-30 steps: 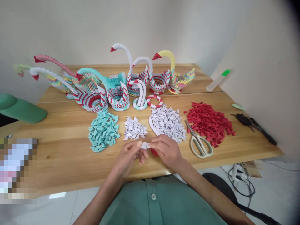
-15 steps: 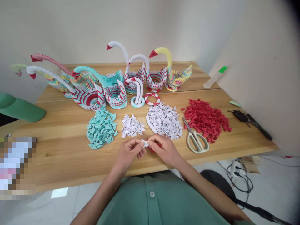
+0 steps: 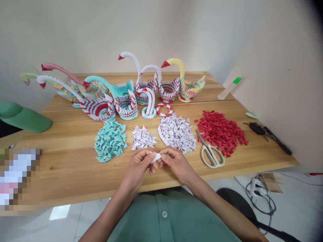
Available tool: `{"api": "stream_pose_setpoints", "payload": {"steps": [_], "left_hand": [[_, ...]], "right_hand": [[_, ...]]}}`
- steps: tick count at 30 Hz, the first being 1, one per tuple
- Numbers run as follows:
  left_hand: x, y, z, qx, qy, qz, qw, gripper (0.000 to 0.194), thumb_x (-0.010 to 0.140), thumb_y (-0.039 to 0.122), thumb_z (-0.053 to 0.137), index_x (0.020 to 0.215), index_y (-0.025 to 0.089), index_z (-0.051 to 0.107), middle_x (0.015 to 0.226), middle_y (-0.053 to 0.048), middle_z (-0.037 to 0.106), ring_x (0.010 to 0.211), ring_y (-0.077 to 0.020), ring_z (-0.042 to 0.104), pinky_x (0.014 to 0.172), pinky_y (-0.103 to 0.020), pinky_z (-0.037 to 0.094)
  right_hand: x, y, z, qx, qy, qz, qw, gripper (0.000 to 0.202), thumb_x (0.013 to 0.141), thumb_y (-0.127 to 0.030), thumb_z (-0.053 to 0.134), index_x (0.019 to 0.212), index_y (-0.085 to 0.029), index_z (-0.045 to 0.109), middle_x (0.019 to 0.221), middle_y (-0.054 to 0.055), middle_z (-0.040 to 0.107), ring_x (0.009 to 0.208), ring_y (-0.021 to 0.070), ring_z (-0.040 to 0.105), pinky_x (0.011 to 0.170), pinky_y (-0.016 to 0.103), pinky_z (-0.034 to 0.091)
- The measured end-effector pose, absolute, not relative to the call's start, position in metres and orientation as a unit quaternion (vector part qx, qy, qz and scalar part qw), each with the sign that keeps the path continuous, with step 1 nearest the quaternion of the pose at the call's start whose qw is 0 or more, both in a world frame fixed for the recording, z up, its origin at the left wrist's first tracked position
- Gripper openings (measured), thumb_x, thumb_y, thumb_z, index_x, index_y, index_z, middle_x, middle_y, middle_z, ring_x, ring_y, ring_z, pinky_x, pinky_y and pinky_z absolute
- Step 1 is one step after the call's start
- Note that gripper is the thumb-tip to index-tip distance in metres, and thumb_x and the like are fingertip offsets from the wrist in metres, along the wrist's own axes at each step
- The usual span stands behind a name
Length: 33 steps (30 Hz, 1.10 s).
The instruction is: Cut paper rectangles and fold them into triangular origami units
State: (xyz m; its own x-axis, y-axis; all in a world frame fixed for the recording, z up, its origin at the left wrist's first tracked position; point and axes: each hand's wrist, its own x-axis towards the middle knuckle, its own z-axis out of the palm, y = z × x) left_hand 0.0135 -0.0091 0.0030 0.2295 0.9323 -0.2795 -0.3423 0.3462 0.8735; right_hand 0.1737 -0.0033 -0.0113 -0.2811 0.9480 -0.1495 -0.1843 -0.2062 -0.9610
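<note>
Between my fingertips, near the front edge of the table, is a small folded white paper piece (image 3: pixel 156 157). My left hand (image 3: pixel 140 162) pinches its left end, and my right hand (image 3: pixel 176 162) pinches its right end. A bit of something red shows under my right hand, mostly hidden by it. Just beyond my hands lie a small pile of white folded paper pieces (image 3: pixel 143 137) and a larger white pile (image 3: pixel 178 132). To the left is a turquoise pile (image 3: pixel 110 140), and to the right a red pile (image 3: pixel 222 131).
Cream-handled scissors (image 3: pixel 213 156) lie right of my hands. Several paper swans (image 3: pixel 98 107) stand along the back, with a red-and-white paper ring (image 3: pixel 164 110) before them. A green bottle (image 3: pixel 27 117) is at the left, keys (image 3: pixel 257 127) at the right.
The white paper piece has turned a little between my fingers, and both hands keep their pinch. The red thing under my right hand is now more covered. The whole view has shifted slightly.
</note>
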Motion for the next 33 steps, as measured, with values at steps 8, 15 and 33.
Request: {"api": "stream_pose_setpoints", "payload": {"steps": [8,15,33], "left_hand": [[0.016,-0.011,0.003,0.372,0.44,0.455,0.679,0.031,0.077,0.042,0.071,0.066,0.015,0.06,0.054,0.0,0.061,0.045,-0.0084,0.05,0.046,-0.02,0.038],[0.02,-0.01,0.001,0.397,0.464,0.463,0.642,0.031,0.078,0.041,0.07,0.065,0.015,0.06,0.053,0.001,0.06,0.045,-0.0087,0.05,0.046,-0.02,0.04],[0.012,-0.009,0.003,0.3,0.412,0.395,0.764,0.037,0.073,0.044,0.075,0.064,0.015,0.054,0.047,0.004,0.056,0.037,-0.0047,0.044,0.04,-0.017,0.033]], "right_hand": [[0.177,-0.003,-0.003,-0.461,-0.471,0.627,0.415,0.03,0.073,-0.046,0.076,0.076,-0.018,0.066,0.065,-0.002,0.061,0.06,0.0122,0.053,0.059,0.025,0.042],[0.176,-0.002,-0.002,-0.461,-0.505,0.599,0.417,0.023,0.079,-0.041,0.07,0.075,-0.018,0.063,0.065,-0.002,0.06,0.06,0.0122,0.052,0.06,0.026,0.042],[0.195,0.009,-0.001,-0.262,-0.854,0.134,0.428,0.016,0.094,-0.014,0.053,0.097,-0.02,0.067,0.087,0.008,0.071,0.079,0.0178,0.063,0.07,0.031,0.053]]}}
